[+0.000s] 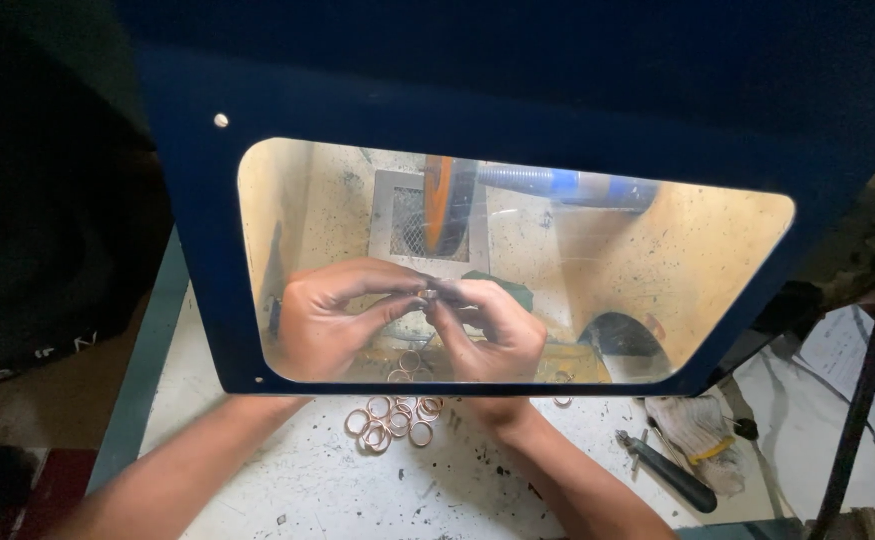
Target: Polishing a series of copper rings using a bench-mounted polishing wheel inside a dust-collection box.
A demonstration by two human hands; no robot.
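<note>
Both hands were behind the clear window (658,270) of a dark blue guard hood (518,90), forearms reaching in from the near edge. Left hand (333,315) and right hand (488,325) met at centre, fingertips pinched together on a small ring (430,293); the piece was mostly hidden by the fingers, so I couldn't tell its exact shape. Both hands were grasping it, neither released.

Just far of the fingertips stood an orange wheel (440,205), upright, edge-on to the camera, in front of a metal mesh grille (408,225). A blue hose (558,183) ran right from the top of the wheel along the far wall of the tan, dust-stained enclosure.

Near the wrists, on the white speckled bench top (288,480), lay a loose pile of copper-coloured rings (393,420), overlapping and touching each other, sitting between the two forearms. A few more rings (408,365) showed just inside the window, under the hands. One single ring (563,402) lay apart on the right, at the hood's near edge.

Right of the right forearm: a black-handled tool (673,475) lying angled on the bench, and just beside it a crumpled dirty work glove (698,435). A dark rounded object (623,340) sat inside the enclosure at near right; couldn't tell what it was.
</note>
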